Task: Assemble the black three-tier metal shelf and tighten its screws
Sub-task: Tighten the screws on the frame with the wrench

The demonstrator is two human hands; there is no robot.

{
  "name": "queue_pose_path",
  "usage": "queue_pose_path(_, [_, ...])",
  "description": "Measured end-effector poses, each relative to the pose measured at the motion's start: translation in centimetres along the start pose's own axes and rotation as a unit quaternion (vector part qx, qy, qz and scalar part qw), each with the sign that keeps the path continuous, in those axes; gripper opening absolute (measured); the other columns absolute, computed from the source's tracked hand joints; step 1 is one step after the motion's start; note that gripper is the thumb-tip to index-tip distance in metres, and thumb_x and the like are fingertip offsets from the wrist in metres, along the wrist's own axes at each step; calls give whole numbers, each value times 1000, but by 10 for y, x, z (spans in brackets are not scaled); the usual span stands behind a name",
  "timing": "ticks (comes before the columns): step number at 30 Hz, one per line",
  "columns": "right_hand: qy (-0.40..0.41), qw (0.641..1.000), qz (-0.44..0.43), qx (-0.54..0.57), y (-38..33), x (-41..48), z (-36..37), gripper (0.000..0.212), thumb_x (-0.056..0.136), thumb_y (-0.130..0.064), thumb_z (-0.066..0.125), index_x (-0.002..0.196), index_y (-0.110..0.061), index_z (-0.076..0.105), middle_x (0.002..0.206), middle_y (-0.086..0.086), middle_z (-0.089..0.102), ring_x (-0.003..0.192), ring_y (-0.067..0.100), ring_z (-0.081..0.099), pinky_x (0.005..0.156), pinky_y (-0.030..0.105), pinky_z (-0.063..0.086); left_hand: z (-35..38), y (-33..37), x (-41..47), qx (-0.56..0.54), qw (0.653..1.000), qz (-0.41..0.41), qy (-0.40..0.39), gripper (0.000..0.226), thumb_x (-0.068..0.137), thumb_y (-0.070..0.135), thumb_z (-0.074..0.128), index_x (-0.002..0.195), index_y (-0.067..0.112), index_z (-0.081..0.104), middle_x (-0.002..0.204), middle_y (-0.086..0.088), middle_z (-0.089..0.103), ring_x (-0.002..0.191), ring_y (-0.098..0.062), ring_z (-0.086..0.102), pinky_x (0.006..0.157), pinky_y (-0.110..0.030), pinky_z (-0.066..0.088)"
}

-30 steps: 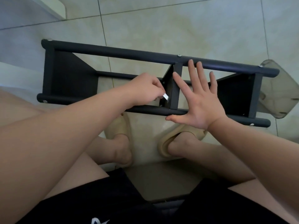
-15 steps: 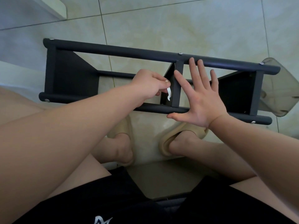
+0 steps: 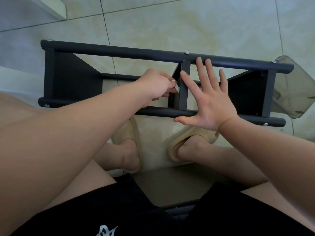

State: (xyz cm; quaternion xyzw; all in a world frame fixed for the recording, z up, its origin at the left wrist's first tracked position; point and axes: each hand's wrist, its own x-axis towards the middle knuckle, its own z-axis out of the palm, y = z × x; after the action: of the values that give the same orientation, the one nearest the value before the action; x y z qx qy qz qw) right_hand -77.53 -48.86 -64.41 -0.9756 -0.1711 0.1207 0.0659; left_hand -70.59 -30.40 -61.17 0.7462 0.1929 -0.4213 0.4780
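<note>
On the tiled floor [image 3: 153, 23], just beyond the seated person's slippers [image 3: 126, 132], the black shelf [image 3: 73, 79] lies on its side and runs well out past both hands. The frame looks put together: all three tiers sit between the long rails, and silver screw heads [image 3: 187, 52] show along them. The right hand [image 3: 209, 106] lies flat with its fingers spread, palm over the near rail [image 3: 162, 112] and fingertips reaching the far one, just beside the middle tier [image 3: 183, 92] — steadying the thing, I'd say. The left hand [image 3: 156, 86], on the other side of that tier, pinches a small white piece [image 3: 177, 89] between thumb and finger; tool or scrap of label, I can't tell. My guess is the building is mostly done and going round the screws is what's left — how tight any of them are, nobody could say from here. A crumpled clear bag [image 3: 293, 92] lies beyond the right hand, at the shelf's end
</note>
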Motion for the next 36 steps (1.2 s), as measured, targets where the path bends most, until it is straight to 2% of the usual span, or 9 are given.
queue_pose_path(9, [7, 1000, -4, 0, 0, 0, 1, 116, 73, -95, 37, 163, -27, 9, 169, 19, -5, 155, 40, -7, 121, 66, 4, -2, 2, -2, 36, 998, -18, -44, 13, 100, 26, 58, 108, 21, 67, 87, 7, 77, 88, -6, 68, 78, -29, 47])
queue_pose_path(13, [4, 1000, -2, 1, 0, 0, 0, 117, 73, -95, 38, 163, -27, 10, 169, 19, -5, 155, 40, -8, 121, 66, 4, -3, 4, 0, 58, 998, -15, -32, 12, 99, 24, 57, 102, 23, 68, 85, 8, 77, 90, -7, 67, 79, -29, 47])
queue_pose_path(20, [9, 1000, -2, 13, 0, -1, -1, 117, 72, -94, 41, 163, -26, 12, 169, 19, -4, 155, 40, -6, 121, 65, 5, -3, 2, 5, 21, 998, -35, -50, 14, 98, 25, 60, 107, 18, 69, 83, 7, 78, 89, -7, 70, 90, -33, 49])
queue_pose_path(36, [6, 1000, -1, 14, 0, -1, -1, 117, 72, -93, 41, 163, -26, 11, 169, 19, -5, 155, 40, -7, 121, 65, 6, -3, 3, 6, 48, 994, -68, -73, 15, 102, 20, 50, 102, 18, 64, 78, 8, 77, 98, -8, 66, 89, -35, 45])
